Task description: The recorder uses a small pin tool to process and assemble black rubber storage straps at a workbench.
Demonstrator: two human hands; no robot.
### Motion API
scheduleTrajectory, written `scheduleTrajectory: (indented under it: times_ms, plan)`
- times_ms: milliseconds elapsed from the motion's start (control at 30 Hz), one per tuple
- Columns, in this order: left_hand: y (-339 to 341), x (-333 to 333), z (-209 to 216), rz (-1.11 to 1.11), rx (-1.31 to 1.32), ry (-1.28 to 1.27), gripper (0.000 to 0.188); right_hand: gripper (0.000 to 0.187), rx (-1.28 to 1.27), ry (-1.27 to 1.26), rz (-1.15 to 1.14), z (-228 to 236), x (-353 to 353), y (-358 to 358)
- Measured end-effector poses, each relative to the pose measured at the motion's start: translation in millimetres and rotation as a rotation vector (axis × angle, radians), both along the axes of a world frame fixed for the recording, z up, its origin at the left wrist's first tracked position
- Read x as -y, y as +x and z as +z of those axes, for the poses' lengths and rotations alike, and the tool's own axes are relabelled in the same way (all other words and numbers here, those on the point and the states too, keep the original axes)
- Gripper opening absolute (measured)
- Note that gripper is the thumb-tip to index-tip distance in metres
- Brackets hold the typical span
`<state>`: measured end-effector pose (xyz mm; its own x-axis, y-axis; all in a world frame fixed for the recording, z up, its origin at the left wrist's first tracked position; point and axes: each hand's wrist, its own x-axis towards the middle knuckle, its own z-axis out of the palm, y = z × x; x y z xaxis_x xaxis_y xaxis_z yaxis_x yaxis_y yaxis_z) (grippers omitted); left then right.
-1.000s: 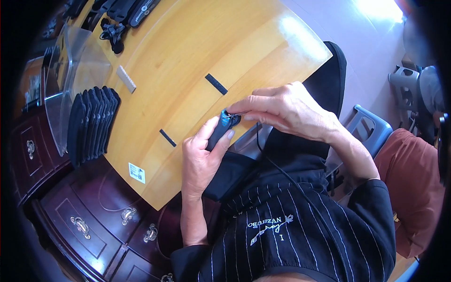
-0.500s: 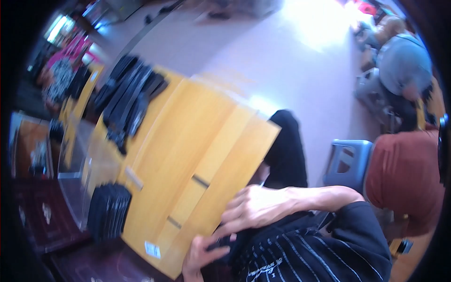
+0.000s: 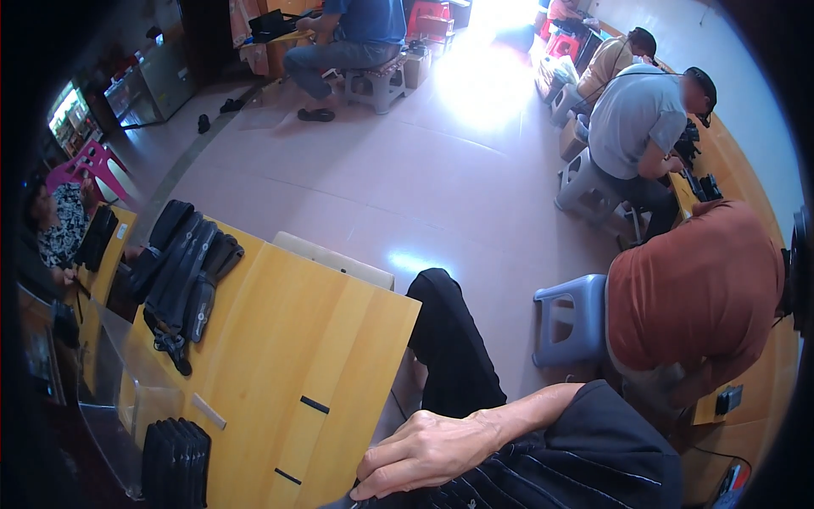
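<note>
My right hand (image 3: 428,451) is just off the near right edge of the yellow wooden table (image 3: 254,339), in front of my dark striped shirt. Its fingers are bent and pressed together, and whatever they may pinch is hidden below the picture's edge. My left hand is out of sight. On the table top nearest my right hand lie two short black strips (image 3: 315,405), apart from each other. Farther left rests a small pale flat bar (image 3: 209,411). A heap of long black pouches (image 3: 182,276) covers the far left corner.
A stack of black cases (image 3: 175,462) and clear plastic sheeting (image 3: 110,382) are by the table's left side. A blue-grey stool (image 3: 568,321) stands right, beside a person in a rust shirt (image 3: 699,288). Other people sit along the right-hand bench and at the back.
The view has swung up and become sharper, showing more of the room. My left hand, near the table edge before, has dropped out of the picture. My right hand appears lower.
</note>
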<state>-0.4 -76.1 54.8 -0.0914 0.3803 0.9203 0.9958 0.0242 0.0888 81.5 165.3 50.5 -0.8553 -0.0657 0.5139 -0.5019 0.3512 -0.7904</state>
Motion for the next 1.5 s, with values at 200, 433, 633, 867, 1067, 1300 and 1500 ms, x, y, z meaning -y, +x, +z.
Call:
scheduleTrajectory:
  times_ms: [200,433,633,867,1067,1300,1500]
  plan:
    - [47,-54,-30,0.065,1.577,-0.128,0.053,0.022,-0.114,0.014,-0.115,1,12,11]
    - [46,-77,-24,-0.361,1.527,0.119,0.047,0.029,-0.03,0.086,-0.114,-2,9,24]
    - [29,-57,-24,-0.582,1.795,-0.15,0.032,0.037,-0.018,0.224,-0.196,-5,2,24]
    - [32,-55,-20,-0.599,1.86,-0.181,0.02,0.038,-0.052,0.245,-0.269,-12,8,20]
    - [36,-55,-34,-0.403,1.845,-0.128,0.018,0.028,-0.005,0.215,-0.204,-10,10,3]
    - [29,-46,-44,-0.588,2.132,0.14,0.023,0.035,0.304,0.403,0.047,10,-8,-6]
    - [21,-24,-29,-0.53,2.103,0.05,0.024,0.056,0.507,-0.178,0.242,1,-4,-29]
